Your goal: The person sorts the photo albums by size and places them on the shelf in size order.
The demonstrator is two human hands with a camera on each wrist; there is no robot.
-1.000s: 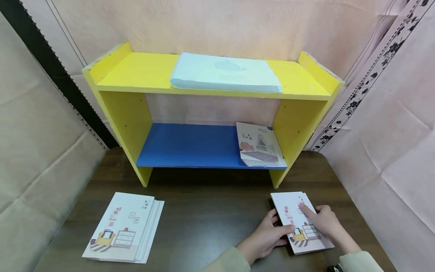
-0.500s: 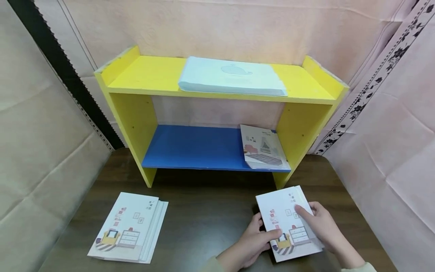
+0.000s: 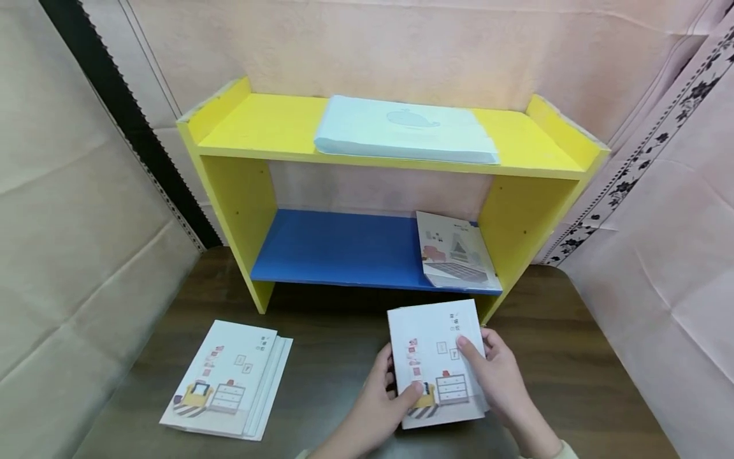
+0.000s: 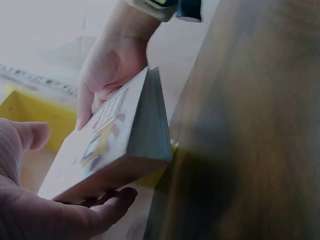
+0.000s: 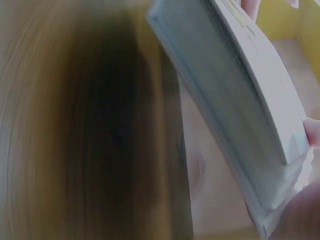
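Both hands (image 3: 497, 370) grip smooth, rectangular paper books (image 3: 434, 363) above wood-grained table (image 3: 332, 357).

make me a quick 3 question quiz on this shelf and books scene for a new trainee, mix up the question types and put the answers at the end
1. Fill in: in the head view, the keyboard-print book sits near the ____ end of the blue shelf.

2. True or false: the light-blue whale-print pack lies on that same blue shelf.

3. Multiple choice: what are the left hand and right hand both holding?
A. the keyboard-print book
B. the light-blue whale-print pack
C. white books with yellow-chair covers

Key: 1. right; 2. false, it lies on the yellow top shelf; 3. C
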